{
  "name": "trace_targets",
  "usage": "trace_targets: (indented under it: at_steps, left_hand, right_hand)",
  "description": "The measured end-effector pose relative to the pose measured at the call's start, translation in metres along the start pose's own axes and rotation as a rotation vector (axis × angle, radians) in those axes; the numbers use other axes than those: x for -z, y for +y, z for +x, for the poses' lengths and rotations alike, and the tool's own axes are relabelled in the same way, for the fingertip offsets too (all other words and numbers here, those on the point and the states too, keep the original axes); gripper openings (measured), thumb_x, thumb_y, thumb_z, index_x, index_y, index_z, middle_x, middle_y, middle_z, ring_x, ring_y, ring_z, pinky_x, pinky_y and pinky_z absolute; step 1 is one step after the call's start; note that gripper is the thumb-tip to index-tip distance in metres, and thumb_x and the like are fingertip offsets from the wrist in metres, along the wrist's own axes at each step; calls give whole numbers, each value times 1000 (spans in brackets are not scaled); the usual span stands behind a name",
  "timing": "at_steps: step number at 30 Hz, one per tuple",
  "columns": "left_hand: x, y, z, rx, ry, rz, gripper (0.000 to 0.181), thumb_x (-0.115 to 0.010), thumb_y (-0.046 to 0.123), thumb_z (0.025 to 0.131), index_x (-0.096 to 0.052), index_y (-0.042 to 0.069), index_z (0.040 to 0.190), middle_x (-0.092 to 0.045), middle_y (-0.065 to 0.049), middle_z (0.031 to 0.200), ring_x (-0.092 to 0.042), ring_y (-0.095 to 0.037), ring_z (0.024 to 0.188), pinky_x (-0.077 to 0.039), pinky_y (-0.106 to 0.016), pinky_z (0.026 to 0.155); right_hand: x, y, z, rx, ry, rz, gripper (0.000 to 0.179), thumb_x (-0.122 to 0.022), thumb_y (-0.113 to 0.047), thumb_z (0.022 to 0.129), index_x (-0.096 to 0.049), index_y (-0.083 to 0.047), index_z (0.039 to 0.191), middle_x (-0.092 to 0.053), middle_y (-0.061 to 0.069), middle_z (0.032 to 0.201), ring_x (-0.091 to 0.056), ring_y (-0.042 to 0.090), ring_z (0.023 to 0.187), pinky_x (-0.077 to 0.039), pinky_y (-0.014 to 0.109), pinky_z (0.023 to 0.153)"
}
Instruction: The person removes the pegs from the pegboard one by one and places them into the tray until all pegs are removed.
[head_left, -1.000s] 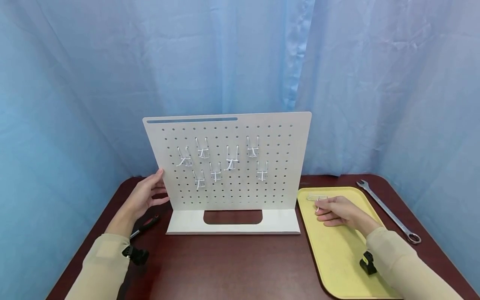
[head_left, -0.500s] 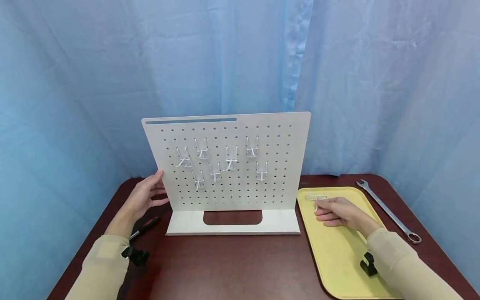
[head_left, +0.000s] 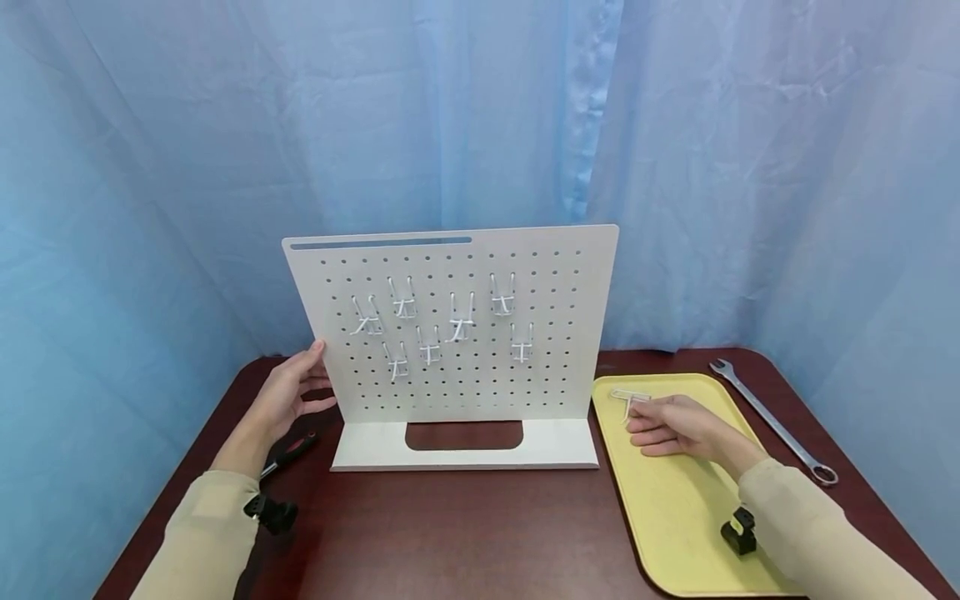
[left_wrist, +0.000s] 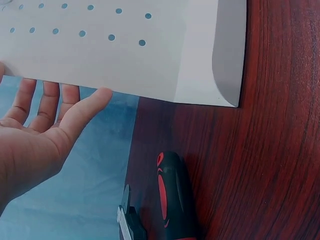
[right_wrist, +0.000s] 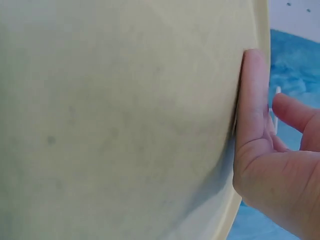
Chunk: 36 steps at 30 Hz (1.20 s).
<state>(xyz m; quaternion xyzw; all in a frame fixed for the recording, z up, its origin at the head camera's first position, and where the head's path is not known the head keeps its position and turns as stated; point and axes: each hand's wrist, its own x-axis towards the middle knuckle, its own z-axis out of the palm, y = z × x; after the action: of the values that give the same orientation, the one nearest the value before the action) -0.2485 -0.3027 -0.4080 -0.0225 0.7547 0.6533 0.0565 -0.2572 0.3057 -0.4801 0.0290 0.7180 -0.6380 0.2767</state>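
A white pegboard [head_left: 450, 375] stands upright on the table, with several white wire hooks [head_left: 461, 321] hung in its holes. My left hand [head_left: 288, 396] grips its left edge; in the left wrist view some fingers pass behind the board while another fingertip touches the edge. Over the far end of the yellow tray [head_left: 675, 517], my right hand [head_left: 671, 425] pinches a white pegboard hook [head_left: 630, 407] between thumb and fingers. Another white hook [head_left: 621, 393] lies just behind it on the tray. In the right wrist view the hand mostly hides the held hook.
A metal combination wrench [head_left: 772, 417] lies right of the tray. Left of the board is a tool with a black and red handle [left_wrist: 172, 200], with another dark tool [left_wrist: 131, 220] beside it. Blue curtains [head_left: 450, 108] surround the dark red table [head_left: 450, 533].
The right hand has shifted very slightly left, and the hook in its fingers has tilted so that more of it shows. The left hand stays on the board.
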Motion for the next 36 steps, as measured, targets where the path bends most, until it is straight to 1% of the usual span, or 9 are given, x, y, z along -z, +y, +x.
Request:
trace_targets:
  at_steps: [3,6,9,15,20,24,26,29,36]
  left_hand:
    - [0,1,0,-10,3,-2,66,-50,62,100,-54,3,129,-58,-13,116,-61,-24,105,-57,-45,90]
    - [0,2,0,-9,0,-8,66,-50,62,100,-54,3,128,-57,-14,116,-62,-24,105,-57,-45,90]
    - [0,1,0,0,-4,-20,64,-50,62,101,-54,3,127,-58,-14,116,-62,-24,105,-57,-47,91]
    - [-1,-2,2,5,-23,-39,61,-50,60,102,-56,5,128,-58,-13,116,-62,-25,106,-55,-49,93]
    - [2,-2,0,10,-29,-41,60,-50,60,102,-56,6,128,-56,-15,118,-62,-26,107,-55,-50,93]
    - [5,-1,-2,8,-17,-28,60,-51,60,101,-57,7,128,-58,-13,118,-62,-25,106,-56,-48,92]
    - [6,0,-2,7,-14,-27,59,-51,60,101,-57,7,127,-58,-11,116,-62,-24,105,-56,-48,92]
    - [6,-1,-2,7,-16,-40,58,-51,59,102,-57,7,125,-59,-10,115,-62,-24,104,-56,-48,92]
    - [3,-5,2,3,-17,-50,53,-50,58,102,-59,10,122,-59,-10,114,-62,-24,102,-58,-47,89]
  right_hand:
    - [0,-3,-4,8,-36,21,48,-51,-28,109,-47,10,138,-73,8,108,-73,23,93,-60,43,84]
    - [-1,-8,-9,17,-50,21,50,-51,-27,109,-44,11,141,-72,10,114,-73,26,96,-60,44,84]
    - [-2,-14,-14,29,-55,11,50,-51,-28,109,-47,11,140,-70,13,118,-72,28,99,-59,45,85]
    - [-11,-40,-28,101,-72,-33,52,-53,-32,108,-47,6,143,-67,14,126,-70,26,105,-58,46,88]
    - [-38,-77,-34,158,-117,-67,55,-55,-37,106,-48,4,143,-66,16,128,-70,31,105,-59,48,85]
    - [-65,-103,-36,206,-160,-56,59,-55,-37,106,-45,6,146,-61,23,133,-70,33,105,-59,50,85]
    - [-79,-114,-35,232,-184,-40,60,-55,-36,107,-43,7,147,-58,26,137,-70,32,105,-59,50,85]
    - [-95,-126,-33,264,-220,-5,59,-54,-34,107,-42,8,147,-56,26,139,-70,31,106,-59,49,85]
    - [-119,-153,-32,326,-257,73,58,-52,-33,108,-41,8,148,-53,25,144,-66,32,116,-57,51,88]
